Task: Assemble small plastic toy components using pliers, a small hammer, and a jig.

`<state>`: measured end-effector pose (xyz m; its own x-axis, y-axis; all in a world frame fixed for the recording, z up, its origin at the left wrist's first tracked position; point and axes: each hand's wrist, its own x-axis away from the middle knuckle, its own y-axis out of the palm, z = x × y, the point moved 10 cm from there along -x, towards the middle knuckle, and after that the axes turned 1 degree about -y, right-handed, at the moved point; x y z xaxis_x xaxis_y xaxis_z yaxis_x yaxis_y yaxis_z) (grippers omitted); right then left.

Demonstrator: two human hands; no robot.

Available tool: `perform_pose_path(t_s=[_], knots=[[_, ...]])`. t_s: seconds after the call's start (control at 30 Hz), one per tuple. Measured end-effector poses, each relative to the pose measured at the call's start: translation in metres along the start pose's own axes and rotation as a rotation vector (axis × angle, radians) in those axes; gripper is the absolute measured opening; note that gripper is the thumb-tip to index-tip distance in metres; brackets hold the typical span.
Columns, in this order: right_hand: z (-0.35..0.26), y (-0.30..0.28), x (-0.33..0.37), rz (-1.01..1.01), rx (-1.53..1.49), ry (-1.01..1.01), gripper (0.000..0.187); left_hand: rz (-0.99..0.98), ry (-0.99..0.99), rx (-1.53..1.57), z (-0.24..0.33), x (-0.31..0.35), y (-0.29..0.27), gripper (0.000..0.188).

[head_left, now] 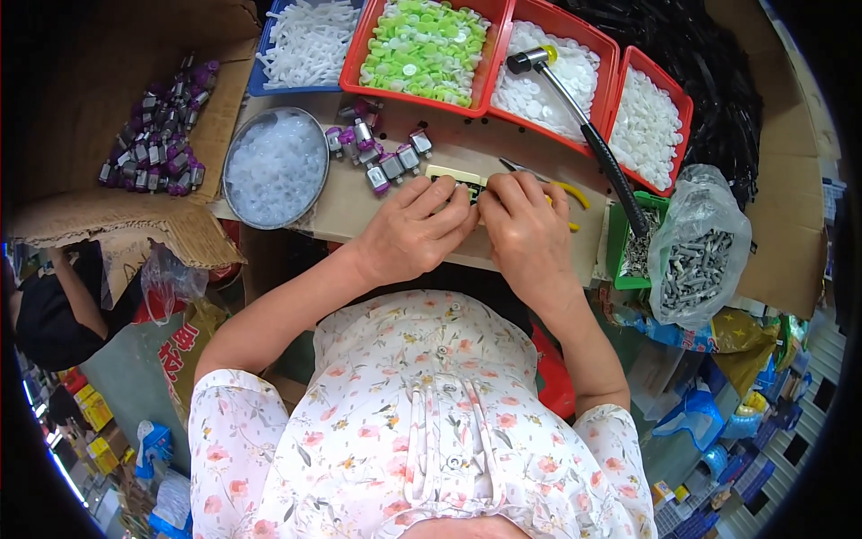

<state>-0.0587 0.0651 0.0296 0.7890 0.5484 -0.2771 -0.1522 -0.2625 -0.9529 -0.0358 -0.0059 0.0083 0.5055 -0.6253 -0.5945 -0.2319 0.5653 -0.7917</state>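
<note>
At the near edge of the worktable, a small cream plastic housing with a dark inside [438, 171] lies between my two hands. My left hand [415, 226] grips its left part, fingers curled over it. Closed against the right end is my right hand [528, 226], whose fingers partly hide the piece. Small silver motors with purple ends [392, 166] are heaped just beyond my left hand. Beside my right hand lie pliers with yellow handles [575, 194], partly covered by that hand.
A black-handled hammer [584, 126] rests across the red tray of white discs [528, 94]. Along the back stand a red tray of green parts [489, 54] and a blue tray [259, 81]. A round dish [274, 171] sits left; a green bin [618, 260] and bag of metal parts [700, 269] sit right.
</note>
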Motion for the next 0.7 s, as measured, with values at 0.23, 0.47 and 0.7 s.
perform_pose_path(t_s=[0.23,0.47,0.7], knots=[[0.015,0.003,0.002,-0.071,-0.094,-0.012,0.012,0.022,0.021,0.019,0.002,0.001,-0.001,0.04],[0.065,-0.072,0.037,0.212,-0.237,0.187,0.021,-0.07,-0.034,0.071,-0.003,-0.001,-0.004,0.037],[0.136,-0.104,0.129,0.337,-0.203,0.59,0.01,-0.012,-0.111,0.195,-0.015,-0.017,-0.016,0.036]])
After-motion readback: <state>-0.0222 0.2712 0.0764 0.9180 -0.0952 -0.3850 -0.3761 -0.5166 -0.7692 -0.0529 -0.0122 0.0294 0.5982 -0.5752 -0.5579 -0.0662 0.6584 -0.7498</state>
